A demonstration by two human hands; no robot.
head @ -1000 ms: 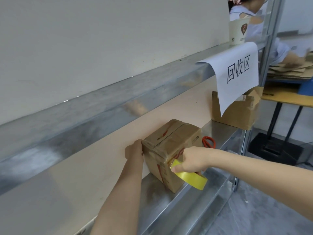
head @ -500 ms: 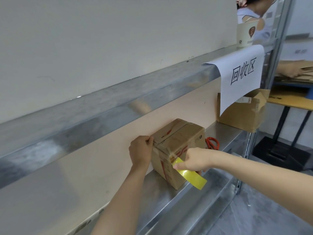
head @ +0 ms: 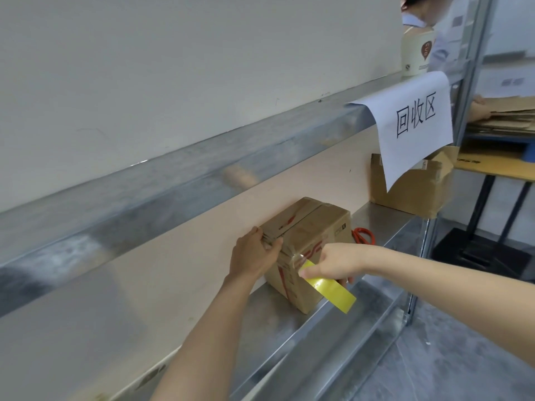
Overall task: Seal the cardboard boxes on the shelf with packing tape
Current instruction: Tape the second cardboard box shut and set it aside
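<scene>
On metal shelf (head: 389,222) nr pale wall (head: 173,68): box (head: 315,227), tape roll (head: 333,290)

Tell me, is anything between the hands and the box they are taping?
Nothing visible is. The left hand grips the box at its top edge, and the right hand holds the yellow tape against its front.

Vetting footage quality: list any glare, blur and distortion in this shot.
Head view: smeared reflections on the metal shelf rail; a glint on the clear tape between tape roll and cardboard box; the upright post leans, wide-angle distortion; the background person is blurred.
</scene>
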